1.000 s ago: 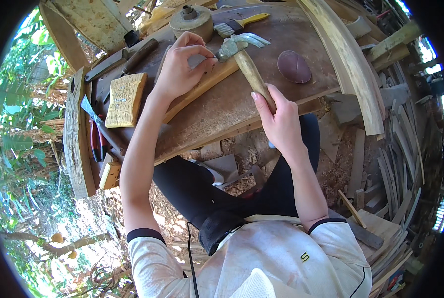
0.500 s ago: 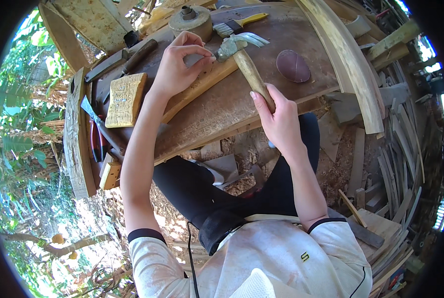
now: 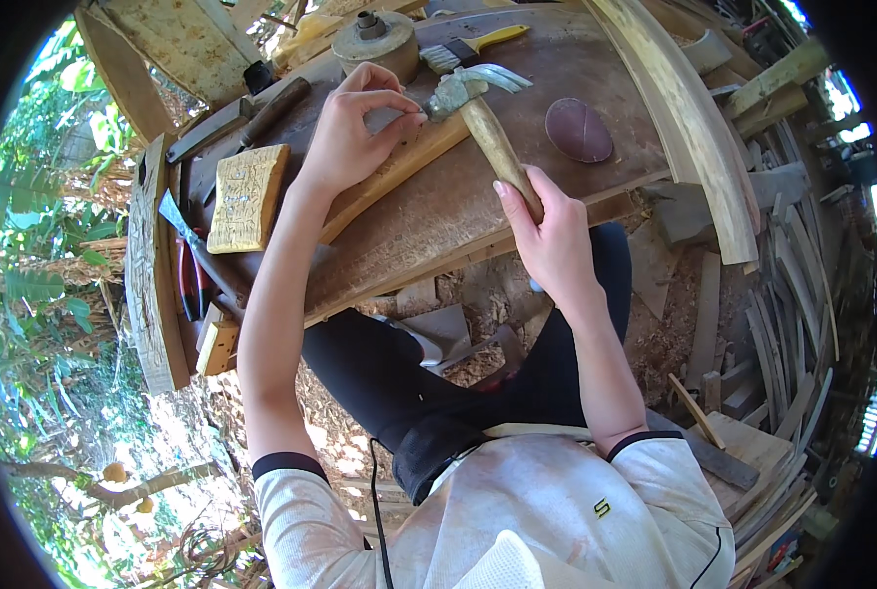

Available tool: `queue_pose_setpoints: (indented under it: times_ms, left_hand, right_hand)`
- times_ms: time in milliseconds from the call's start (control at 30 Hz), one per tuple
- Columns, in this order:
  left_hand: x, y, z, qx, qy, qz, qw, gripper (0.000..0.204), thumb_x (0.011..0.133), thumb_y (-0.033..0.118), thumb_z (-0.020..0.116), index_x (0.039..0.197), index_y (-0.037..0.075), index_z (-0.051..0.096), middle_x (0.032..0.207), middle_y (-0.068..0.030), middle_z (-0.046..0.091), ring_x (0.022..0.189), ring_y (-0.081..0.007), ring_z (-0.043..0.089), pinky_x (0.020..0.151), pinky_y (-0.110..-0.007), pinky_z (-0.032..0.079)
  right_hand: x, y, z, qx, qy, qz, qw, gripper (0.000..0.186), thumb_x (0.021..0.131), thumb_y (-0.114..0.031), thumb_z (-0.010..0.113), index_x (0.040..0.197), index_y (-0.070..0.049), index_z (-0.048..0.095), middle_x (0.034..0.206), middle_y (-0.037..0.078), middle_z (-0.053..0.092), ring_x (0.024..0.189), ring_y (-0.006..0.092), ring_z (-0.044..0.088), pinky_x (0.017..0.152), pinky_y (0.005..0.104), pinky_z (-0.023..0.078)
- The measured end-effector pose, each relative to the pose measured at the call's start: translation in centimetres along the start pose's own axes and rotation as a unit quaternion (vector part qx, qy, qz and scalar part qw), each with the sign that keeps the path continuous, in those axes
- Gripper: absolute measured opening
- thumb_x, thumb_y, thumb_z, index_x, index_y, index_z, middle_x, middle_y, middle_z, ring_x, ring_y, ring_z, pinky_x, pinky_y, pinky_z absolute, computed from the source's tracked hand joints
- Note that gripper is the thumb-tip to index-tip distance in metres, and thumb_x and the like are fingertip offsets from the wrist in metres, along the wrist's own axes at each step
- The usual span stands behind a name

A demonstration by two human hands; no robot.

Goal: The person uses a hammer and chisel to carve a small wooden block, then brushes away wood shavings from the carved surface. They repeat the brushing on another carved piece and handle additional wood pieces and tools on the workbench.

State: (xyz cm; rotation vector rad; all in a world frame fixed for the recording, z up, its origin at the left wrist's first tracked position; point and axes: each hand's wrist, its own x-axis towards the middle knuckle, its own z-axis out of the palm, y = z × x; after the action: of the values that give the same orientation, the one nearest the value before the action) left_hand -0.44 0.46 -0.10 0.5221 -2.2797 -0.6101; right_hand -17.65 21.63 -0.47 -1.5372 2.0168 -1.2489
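My right hand (image 3: pixel 554 236) is wrapped round the wooden handle of a claw hammer (image 3: pixel 495 137). The hammer's metal head lies over the far part of a long wooden strip (image 3: pixel 394 187) on the bench (image 3: pixel 428 240). Just left of the head, thumb and forefinger of my left hand (image 3: pixel 355 142) are pinched together; what is between them is too small to make out. Left of that forearm lies a thick wooden block (image 3: pixel 249 199) with a rough, marked face. Right of the hammer rests a dark reddish oval pad (image 3: pixel 579 131).
A round pot-like thing (image 3: pixel 376 49) and a yellow-handled brush (image 3: pixel 473 47) are at the back. Red-handled pliers (image 3: pixel 191 280) and a long flat-bladed tool (image 3: pixel 203 250) lie at the left. Long wooden boards (image 3: pixel 693 128) stand at the right; shavings cover the ground.
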Motion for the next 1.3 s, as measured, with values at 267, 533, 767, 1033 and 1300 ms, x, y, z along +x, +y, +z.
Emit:
queue_pose_setpoints:
  times_ms: [267, 533, 767, 1033, 1300]
  left_hand:
    - [0.0, 0.0, 0.0, 0.012, -0.008, -0.002, 1.000, 0.015, 0.083, 0.009, 0.080, 0.095, 0.001, 0.076, 0.102, -0.0072, 0.062, 0.099, -0.0210, 0.062, 0.092, -0.033, 0.049]
    - [0.1, 0.2, 0.0, 0.025, 0.015, 0.025, 0.999, 0.015, 0.080, 0.014, 0.082, 0.089, 0.003, 0.076, 0.099, -0.0081, 0.064, 0.092, -0.0281, 0.065, 0.084, -0.039, 0.052]
    - [0.0, 0.0, 0.0, 0.019, 0.015, 0.025, 0.999, 0.015, 0.080, 0.014, 0.082, 0.090, 0.003, 0.077, 0.100, -0.0085, 0.064, 0.090, -0.0289, 0.066, 0.084, -0.039, 0.052]
    - [0.1, 0.4, 0.1, 0.012, -0.010, -0.001, 1.000, 0.015, 0.083, 0.012, 0.080, 0.093, 0.002, 0.076, 0.101, -0.0074, 0.063, 0.096, -0.0229, 0.062, 0.090, -0.034, 0.049]
    - [0.2, 0.7, 0.2, 0.011, -0.010, 0.005, 1.000, 0.014, 0.083, 0.009, 0.079, 0.092, 0.000, 0.073, 0.101, -0.0091, 0.062, 0.096, -0.0245, 0.062, 0.090, -0.036, 0.049]
  right_hand:
    - [0.1, -0.1, -0.7, 0.075, 0.004, 0.001, 0.997, 0.028, 0.103, -0.025, 0.062, 0.111, 0.001, 0.065, 0.060, 0.010, 0.058, 0.050, 0.0177, 0.054, 0.050, 0.0336, 0.040]
    - [0.5, -1.9, -2.4, -0.007, -0.010, -0.066, 0.998, 0.027, 0.100, -0.023, 0.065, 0.113, 0.001, 0.065, 0.061, 0.013, 0.058, 0.051, 0.0227, 0.058, 0.051, 0.0352, 0.041]
    - [0.5, -2.5, -2.6, -0.011, -0.024, -0.054, 0.998, 0.028, 0.099, -0.023, 0.066, 0.112, 0.003, 0.064, 0.063, 0.017, 0.060, 0.053, 0.0317, 0.061, 0.052, 0.0377, 0.043]
    - [0.7, -1.9, -2.3, -0.005, -0.013, -0.054, 0.998, 0.029, 0.100, -0.023, 0.066, 0.113, 0.002, 0.064, 0.063, 0.016, 0.059, 0.051, 0.0272, 0.059, 0.051, 0.0366, 0.043]
    - [-0.5, 0.1, -1.4, 0.057, -0.011, 0.019, 0.998, 0.030, 0.103, -0.026, 0.061, 0.113, 0.002, 0.064, 0.065, 0.014, 0.060, 0.054, 0.0236, 0.059, 0.054, 0.0353, 0.043]
